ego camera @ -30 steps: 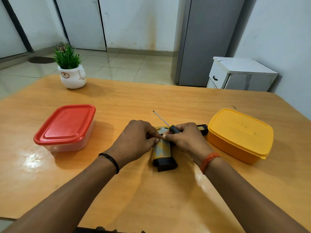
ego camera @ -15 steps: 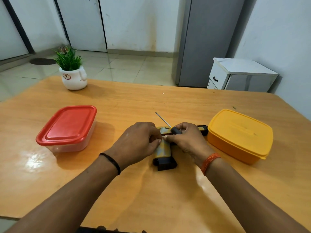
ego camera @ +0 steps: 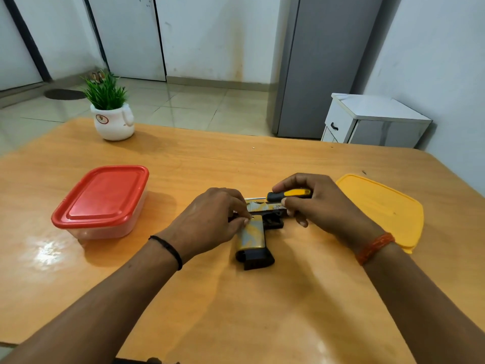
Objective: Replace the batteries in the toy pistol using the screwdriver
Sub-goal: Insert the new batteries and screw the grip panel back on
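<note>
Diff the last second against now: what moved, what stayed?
The screwdriver in the right hand swung from pointing up-left to lying level along the toy pistol, yellow handle now showing. Left hand stays pinching at the pistol's grip; both lidded containers unmoved.

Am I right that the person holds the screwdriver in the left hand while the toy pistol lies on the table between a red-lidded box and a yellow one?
Not quite. The head view shows the screwdriver in the right hand, not the left hand, whose fingers rest on the toy pistol. The rest holds: the pistol lies on the table between the red-lidded box and the yellow one.
</note>
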